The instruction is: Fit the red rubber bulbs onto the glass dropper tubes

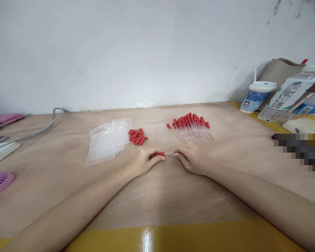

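Between thumb and fingers, my left hand point(146, 160) pinches a red rubber dropper bulb point(159, 154). A clear glass tube point(169, 153) runs from the bulb's mouth to my right hand point(190, 157), whose closed fingers grip its other end. Whether the tube sits inside the bulb is too small to tell. Just beyond my left hand lies a small heap of loose red bulbs point(137, 136). Beside it is a row of bare glass tubes point(156, 133). Farther right, several droppers with red bulbs fitted point(191, 124) lie fanned out side by side.
Clear zip bags point(107, 141) are stacked left of the bulbs. A grey cable point(46, 125) and a pink slatted object point(0, 182) lie at the left. On the right stand a paper cup point(257, 97) and a tilted plastic bottle point(290, 92). A white wall point(147, 52) closes off the back.
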A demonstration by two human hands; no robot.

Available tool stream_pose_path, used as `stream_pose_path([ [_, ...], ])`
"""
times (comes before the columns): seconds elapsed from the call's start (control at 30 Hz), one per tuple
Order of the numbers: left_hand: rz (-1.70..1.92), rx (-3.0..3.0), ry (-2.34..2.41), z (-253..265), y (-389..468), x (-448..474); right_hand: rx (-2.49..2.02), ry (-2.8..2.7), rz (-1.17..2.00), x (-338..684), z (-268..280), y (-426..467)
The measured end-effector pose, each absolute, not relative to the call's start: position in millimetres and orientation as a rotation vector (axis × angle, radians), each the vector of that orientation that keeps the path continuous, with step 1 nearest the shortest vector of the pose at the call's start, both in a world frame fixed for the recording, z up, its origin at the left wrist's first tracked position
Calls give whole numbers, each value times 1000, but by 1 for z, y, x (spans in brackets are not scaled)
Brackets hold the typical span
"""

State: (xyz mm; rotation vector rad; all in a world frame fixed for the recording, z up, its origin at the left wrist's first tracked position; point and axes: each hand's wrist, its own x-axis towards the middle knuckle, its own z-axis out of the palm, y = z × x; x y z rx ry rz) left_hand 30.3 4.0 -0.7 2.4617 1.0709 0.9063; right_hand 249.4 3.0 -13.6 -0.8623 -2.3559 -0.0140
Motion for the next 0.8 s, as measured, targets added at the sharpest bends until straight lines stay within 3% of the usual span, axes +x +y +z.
stream_pose_path([
  [0.13,1007,2473,1079,0,4,29,-856,-2318,82,254,-8,4],
  [0.8,976,2434,1041,-2,2,30,-773,-2330,-58,245,-15,5],
])
